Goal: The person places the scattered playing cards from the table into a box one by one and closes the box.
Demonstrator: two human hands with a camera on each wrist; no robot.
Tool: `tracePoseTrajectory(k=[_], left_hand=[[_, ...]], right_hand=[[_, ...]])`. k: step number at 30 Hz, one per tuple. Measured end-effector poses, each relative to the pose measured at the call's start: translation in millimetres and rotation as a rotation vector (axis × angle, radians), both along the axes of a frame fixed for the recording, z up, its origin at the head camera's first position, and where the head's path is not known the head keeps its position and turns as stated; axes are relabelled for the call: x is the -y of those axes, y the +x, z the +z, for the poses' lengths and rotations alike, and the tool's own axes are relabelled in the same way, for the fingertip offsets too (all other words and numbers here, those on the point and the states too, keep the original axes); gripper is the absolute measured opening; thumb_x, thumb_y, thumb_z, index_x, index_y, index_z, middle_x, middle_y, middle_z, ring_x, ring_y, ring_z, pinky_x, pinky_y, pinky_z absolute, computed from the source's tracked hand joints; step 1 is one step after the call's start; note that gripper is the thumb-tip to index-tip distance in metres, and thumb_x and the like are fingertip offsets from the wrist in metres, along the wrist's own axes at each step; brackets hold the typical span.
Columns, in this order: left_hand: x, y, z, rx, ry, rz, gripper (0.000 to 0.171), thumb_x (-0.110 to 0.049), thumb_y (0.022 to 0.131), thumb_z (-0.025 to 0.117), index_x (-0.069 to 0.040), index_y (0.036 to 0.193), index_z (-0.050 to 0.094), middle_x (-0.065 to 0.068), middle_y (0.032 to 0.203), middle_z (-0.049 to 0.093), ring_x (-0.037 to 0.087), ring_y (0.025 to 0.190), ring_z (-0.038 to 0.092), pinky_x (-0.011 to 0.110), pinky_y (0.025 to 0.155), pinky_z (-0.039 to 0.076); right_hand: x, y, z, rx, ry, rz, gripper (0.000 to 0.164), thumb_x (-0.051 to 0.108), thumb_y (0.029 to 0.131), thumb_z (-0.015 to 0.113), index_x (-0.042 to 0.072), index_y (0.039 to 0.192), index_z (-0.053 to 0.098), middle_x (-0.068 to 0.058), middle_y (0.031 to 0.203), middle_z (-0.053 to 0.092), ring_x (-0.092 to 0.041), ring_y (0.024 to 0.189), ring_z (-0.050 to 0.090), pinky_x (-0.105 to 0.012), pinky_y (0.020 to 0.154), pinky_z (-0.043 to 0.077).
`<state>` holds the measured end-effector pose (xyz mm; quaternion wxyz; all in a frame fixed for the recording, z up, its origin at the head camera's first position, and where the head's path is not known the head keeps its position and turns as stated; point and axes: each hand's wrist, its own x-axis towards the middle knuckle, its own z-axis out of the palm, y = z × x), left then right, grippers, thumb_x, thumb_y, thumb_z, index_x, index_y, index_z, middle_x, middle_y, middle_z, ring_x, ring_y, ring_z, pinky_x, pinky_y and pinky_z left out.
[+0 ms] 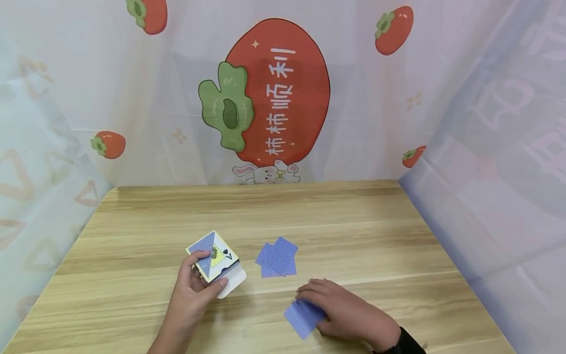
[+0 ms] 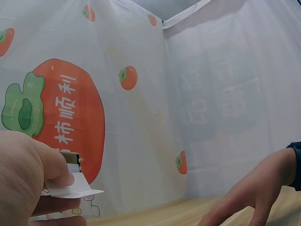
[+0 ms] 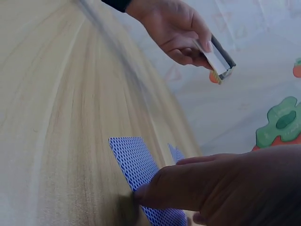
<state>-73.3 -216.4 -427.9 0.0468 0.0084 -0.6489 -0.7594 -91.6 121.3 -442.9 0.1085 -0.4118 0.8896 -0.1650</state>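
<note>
My left hand grips a playing card box above the left half of the table. The box has a blue checked corner and an ace printed on its face. Its white flap hangs open towards me, with the thumb against it. My right hand is low over the table, thumb and fingers at the edges of a blue-backed playing card. In the right wrist view the thumb sits at the near edge of that card; the fingertips on the far side are hidden.
Several blue-backed cards lie overlapping, backs up, on the wooden table between and beyond the hands. A white curtain printed with persimmons hangs behind the table, and similar cloth encloses both sides.
</note>
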Motion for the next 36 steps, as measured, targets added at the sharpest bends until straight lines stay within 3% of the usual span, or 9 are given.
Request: tracePoseTrajectory(k=[4, 12, 24, 36], left_hand=[[0.2, 0.6, -0.1, 0.004, -0.007, -0.009, 0.072, 0.016, 0.082, 0.069, -0.006, 0.141, 0.034, 0.013, 0.134, 0.047, 0.014, 0.109, 0.065, 0.028, 0.083, 0.060], [-1.1, 0.5, -1.3, -0.002, -0.007, -0.012, 0.072, 0.017, 0.081, 0.068, -0.005, 0.141, 0.034, 0.013, 0.133, 0.048, 0.015, 0.108, 0.065, 0.028, 0.083, 0.061], [-1.9, 1.6, -1.2, 0.016, -0.016, -0.024, 0.072, 0.016, 0.082, 0.069, -0.005, 0.142, 0.033, 0.018, 0.134, 0.045, 0.016, 0.107, 0.066, 0.029, 0.082, 0.061], [-3.1, 2.8, -0.8, 0.018, -0.022, -0.027, 0.073, 0.014, 0.083, 0.069, -0.005, 0.142, 0.033, 0.018, 0.135, 0.046, 0.016, 0.107, 0.066, 0.029, 0.082, 0.061]], right_hand=[[3.4, -5.2, 0.3, -0.006, 0.016, 0.018, 0.054, 0.015, 0.088, 0.075, 0.022, 0.139, 0.057, 0.011, 0.138, 0.057, -0.013, 0.132, 0.051, -0.042, 0.111, 0.045], [6.3, -13.6, 5.1, 0.028, 0.092, -0.029, 0.051, 0.029, 0.090, 0.077, 0.027, 0.138, 0.058, 0.010, 0.137, 0.056, -0.013, 0.128, 0.051, -0.042, 0.108, 0.047], [11.5, -23.9, 9.6, 0.068, 0.169, -0.065, 0.061, 0.026, 0.082, 0.080, 0.031, 0.139, 0.057, 0.012, 0.126, 0.055, -0.009, 0.109, 0.047, -0.035, 0.095, 0.047], [0.5, -34.6, 7.5, 0.061, 0.180, -0.152, 0.056, 0.028, 0.081, 0.079, 0.030, 0.134, 0.061, 0.010, 0.117, 0.053, -0.011, 0.104, 0.046, -0.036, 0.087, 0.046]])
